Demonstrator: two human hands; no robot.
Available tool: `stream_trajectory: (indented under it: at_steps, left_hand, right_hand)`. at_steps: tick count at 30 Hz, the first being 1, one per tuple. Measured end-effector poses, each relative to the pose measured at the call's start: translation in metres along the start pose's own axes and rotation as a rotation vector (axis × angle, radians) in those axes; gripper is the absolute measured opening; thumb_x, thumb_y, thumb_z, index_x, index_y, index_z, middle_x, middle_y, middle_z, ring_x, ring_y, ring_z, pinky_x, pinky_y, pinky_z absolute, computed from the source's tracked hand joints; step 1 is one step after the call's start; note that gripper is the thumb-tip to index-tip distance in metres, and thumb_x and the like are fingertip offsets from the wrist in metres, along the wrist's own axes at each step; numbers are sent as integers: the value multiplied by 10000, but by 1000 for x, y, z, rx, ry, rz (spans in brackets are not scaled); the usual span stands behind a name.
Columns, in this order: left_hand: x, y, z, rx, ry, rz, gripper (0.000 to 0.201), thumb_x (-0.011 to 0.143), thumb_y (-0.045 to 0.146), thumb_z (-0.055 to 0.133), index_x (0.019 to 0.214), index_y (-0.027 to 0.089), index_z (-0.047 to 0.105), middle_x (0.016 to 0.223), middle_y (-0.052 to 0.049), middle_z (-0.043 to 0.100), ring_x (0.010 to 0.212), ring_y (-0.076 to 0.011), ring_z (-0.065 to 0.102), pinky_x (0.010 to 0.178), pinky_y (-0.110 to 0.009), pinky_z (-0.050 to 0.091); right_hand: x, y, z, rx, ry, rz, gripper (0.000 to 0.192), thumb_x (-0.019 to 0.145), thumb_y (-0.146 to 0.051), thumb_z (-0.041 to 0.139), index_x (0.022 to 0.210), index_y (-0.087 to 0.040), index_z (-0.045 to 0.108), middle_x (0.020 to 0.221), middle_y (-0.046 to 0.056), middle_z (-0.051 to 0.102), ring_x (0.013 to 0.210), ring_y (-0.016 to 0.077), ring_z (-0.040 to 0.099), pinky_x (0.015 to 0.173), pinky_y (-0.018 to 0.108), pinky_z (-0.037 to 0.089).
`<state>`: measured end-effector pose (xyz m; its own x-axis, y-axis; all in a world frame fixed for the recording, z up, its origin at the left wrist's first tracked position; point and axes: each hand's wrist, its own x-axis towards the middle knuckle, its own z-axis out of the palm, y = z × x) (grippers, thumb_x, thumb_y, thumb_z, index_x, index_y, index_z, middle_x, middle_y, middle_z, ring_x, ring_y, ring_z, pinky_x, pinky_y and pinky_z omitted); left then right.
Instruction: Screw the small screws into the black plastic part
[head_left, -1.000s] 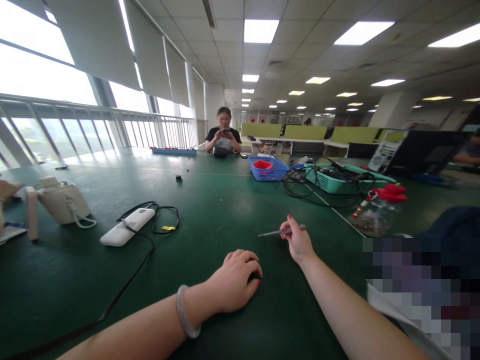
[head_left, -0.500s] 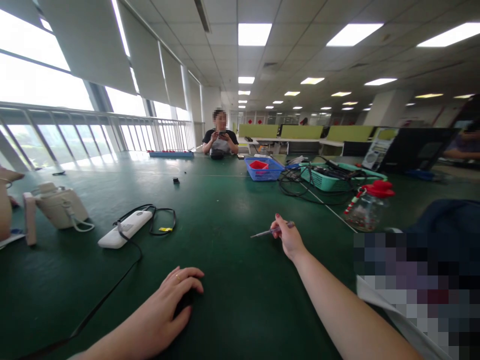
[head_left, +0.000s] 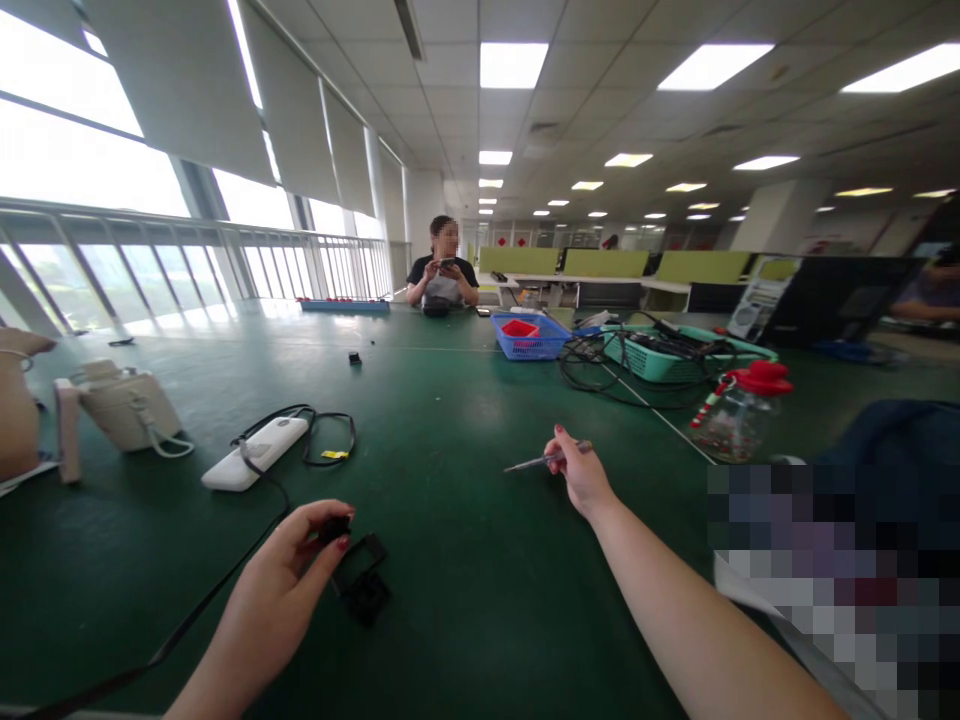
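Observation:
My left hand (head_left: 281, 580) pinches a small black part (head_left: 334, 527) between thumb and fingers, lifted a little off the green table (head_left: 465, 420). Just right of it a flat black frame-like piece (head_left: 361, 578) lies on the table. My right hand (head_left: 579, 474) rests further out and grips a thin metal screwdriver (head_left: 534, 462) whose tip points left.
A white power bank (head_left: 255, 453) with a black cable (head_left: 225, 590) lies to the left, a cream device (head_left: 124, 408) beyond it. A red-capped jar (head_left: 739, 412), a blue basket (head_left: 534, 338) and a teal tray (head_left: 675, 357) of cables stand right. A person sits at the far side.
My left hand slid back and left across the table, then lifted and now pinches the small black part, uncovering the black frame piece. My right hand with the screwdriver stayed almost still.

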<state>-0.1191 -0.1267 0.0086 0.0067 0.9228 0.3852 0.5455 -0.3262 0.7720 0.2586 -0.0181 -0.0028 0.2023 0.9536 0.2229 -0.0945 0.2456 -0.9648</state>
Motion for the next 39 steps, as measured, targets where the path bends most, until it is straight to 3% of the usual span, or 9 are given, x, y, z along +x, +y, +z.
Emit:
stream_trajectory:
  at_steps: [4, 9, 14, 21, 25, 32, 39]
  left_hand:
    - [-6, -4, -4, -64, 3, -82, 390, 784, 438, 663, 1088, 206, 586, 1133, -83, 675, 1081, -255, 647, 966, -412, 532]
    - [-9, -3, -11, 35, -21, -66, 432, 715, 517, 709, 1029, 221, 687, 1114, -81, 715, 1020, -284, 678, 932, -432, 550]
    - [-11, -3, -11, 156, -53, 33, 359, 778, 532, 638, 994, 263, 738, 1090, -64, 719, 1014, -273, 676, 913, -408, 558]
    - [-16, -5, -10, 131, -78, 47, 292, 787, 488, 650, 979, 286, 737, 1201, -50, 666, 1093, -263, 644, 943, -396, 550]
    - [-18, 1, -11, 161, -77, 98, 292, 882, 438, 510, 1015, 303, 733, 1221, -36, 663, 1107, -245, 643, 945, -381, 552]
    - [-26, 4, -7, 225, -142, 174, 292, 878, 357, 539, 1130, 344, 684, 1166, 3, 705, 1078, -223, 669, 950, -325, 550]
    - [-24, -2, -10, 263, -269, 250, 316, 886, 255, 496, 1122, 365, 674, 1176, 17, 705, 1098, -208, 664, 971, -324, 532]
  right_hand:
    - [-1, -3, 2, -2, 3, -1, 510, 745, -655, 654, 549, -184, 645, 509, 6, 541, 492, 125, 463, 541, 289, 381]
    - [-1, -3, 2, -8, 10, -6, 515, 740, -663, 651, 544, -187, 640, 517, 13, 549, 493, 129, 466, 527, 289, 382]
    - [-2, -3, 1, -31, -7, -13, 516, 747, -669, 639, 557, -190, 644, 522, 19, 566, 493, 135, 478, 533, 295, 400]
    - [0, 0, 3, -8, 16, -20, 499, 716, -649, 679, 542, -182, 642, 487, 11, 535, 477, 126, 459, 500, 280, 362]
    - [1, 1, 4, -12, 32, -29, 504, 699, -654, 686, 535, -181, 634, 469, 8, 534, 459, 122, 451, 491, 281, 348]
    - [-1, -1, 2, -38, -10, -17, 511, 747, -654, 649, 553, -181, 645, 509, 13, 541, 495, 128, 468, 516, 282, 376]
    - [-3, -2, 2, -78, -40, -17, 522, 761, -658, 634, 549, -181, 641, 498, 7, 519, 503, 131, 464, 552, 292, 388]
